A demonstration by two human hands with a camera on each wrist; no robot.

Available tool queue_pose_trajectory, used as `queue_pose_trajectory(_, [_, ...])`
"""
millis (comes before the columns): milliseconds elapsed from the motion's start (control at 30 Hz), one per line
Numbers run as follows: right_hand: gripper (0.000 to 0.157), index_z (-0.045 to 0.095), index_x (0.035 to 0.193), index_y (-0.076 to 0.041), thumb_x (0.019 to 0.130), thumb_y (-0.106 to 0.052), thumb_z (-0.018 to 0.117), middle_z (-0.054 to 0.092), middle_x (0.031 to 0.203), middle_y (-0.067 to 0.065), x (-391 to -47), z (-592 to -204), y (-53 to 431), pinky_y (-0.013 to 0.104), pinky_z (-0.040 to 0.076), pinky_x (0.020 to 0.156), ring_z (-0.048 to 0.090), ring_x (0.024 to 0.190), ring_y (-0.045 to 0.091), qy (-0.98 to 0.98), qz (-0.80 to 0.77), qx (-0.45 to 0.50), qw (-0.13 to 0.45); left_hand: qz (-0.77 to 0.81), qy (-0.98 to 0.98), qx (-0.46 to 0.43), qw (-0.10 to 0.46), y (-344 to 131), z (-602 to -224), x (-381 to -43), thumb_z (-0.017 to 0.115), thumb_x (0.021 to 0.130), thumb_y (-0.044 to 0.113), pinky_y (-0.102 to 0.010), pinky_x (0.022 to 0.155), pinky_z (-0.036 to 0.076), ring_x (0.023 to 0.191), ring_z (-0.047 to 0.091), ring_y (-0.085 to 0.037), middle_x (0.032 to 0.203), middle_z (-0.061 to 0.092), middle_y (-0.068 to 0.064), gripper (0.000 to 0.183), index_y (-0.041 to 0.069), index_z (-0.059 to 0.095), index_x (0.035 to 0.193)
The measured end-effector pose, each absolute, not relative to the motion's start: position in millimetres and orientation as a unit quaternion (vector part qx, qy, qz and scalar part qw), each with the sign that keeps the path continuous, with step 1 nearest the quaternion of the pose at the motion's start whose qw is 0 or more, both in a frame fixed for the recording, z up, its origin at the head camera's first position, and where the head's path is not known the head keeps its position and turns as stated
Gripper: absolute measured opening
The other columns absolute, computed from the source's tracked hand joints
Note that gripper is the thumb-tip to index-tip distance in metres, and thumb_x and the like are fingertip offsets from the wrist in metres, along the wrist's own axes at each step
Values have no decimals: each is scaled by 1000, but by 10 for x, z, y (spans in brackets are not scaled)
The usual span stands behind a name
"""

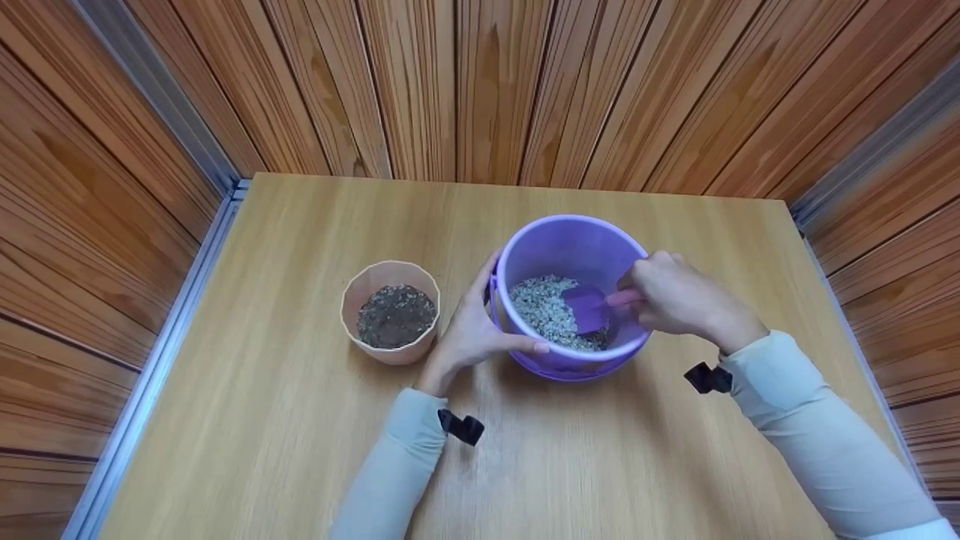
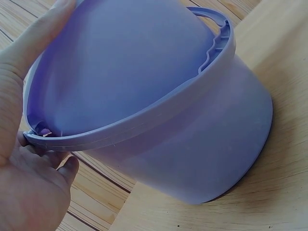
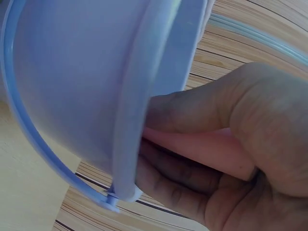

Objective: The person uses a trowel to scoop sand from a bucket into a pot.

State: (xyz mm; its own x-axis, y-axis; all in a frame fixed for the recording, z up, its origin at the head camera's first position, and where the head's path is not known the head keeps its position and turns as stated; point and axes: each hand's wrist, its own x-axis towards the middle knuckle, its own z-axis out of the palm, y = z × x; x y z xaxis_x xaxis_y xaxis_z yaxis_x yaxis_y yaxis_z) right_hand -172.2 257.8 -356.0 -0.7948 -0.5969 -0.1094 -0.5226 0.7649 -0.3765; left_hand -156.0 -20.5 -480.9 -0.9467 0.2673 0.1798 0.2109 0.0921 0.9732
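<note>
A purple bucket (image 1: 574, 225) stands slightly tilted on the table, with pale grey gravel-like grains (image 1: 544, 307) inside. My left hand (image 1: 476, 330) holds the bucket from its left side, thumb along the front. In the left wrist view the fingers curl beside the bucket's carry handle (image 2: 144, 122). Inside the bucket, a small trowel's purple blade (image 1: 586, 309) lies against the grains. My right hand (image 1: 671, 296) grips the trowel by its pink handle (image 3: 207, 149), over the right rim. Left of the bucket stands a peach flowerpot (image 1: 390, 355) with dark soil (image 1: 397, 319) in it.
The wooden table (image 1: 300, 450) runs beneath everything. Wood-plank walls (image 1: 491, 90) enclose its back and both sides, with a metal rail (image 1: 161, 360) along the left edge. The flowerpot stands close to my left wrist.
</note>
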Motion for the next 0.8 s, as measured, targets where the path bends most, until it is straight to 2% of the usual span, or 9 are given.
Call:
queue_pose_trajectory(167, [22, 78, 103, 3, 83, 12, 72, 76, 90, 18, -1772, -3585, 2587, 23, 59, 57, 75, 72, 26, 930, -181, -293, 131, 649, 744, 157, 24, -201, -4814, -1561, 104, 51, 34, -44, 122, 21, 149, 27, -17, 164, 28, 2, 142, 24, 18, 164])
queue_pose_trajectory(367, [33, 76, 105, 7, 77, 17, 65, 75, 93, 20, -1811, -3595, 2578, 25, 60, 58, 75, 76, 29, 928, -192, -288, 140, 660, 732, 168, 16, -201, -4835, -1569, 104, 51, 27, -43, 122, 22, 147, 31, -16, 162, 32, 3, 140, 24, 19, 163])
queue_pose_trajectory(633, [32, 76, 106, 6, 77, 17, 68, 75, 96, 20, -1857, -3659, 2607, 31, 62, 65, 75, 86, 34, 929, -213, -256, 163, 656, 736, 166, 19, -198, -4814, -1565, 104, 51, 29, -43, 122, 23, 146, 31, -16, 162, 33, 2, 140, 24, 20, 163])
queue_pose_trajectory(800, [33, 75, 107, 8, 78, 19, 64, 75, 97, 20, -1875, -3693, 2618, 34, 62, 67, 74, 89, 35, 925, -242, -234, 177, 652, 741, 160, 20, -196, -4811, -1558, 104, 50, 31, -44, 122, 23, 147, 31, -16, 162, 32, 3, 142, 25, 19, 163])
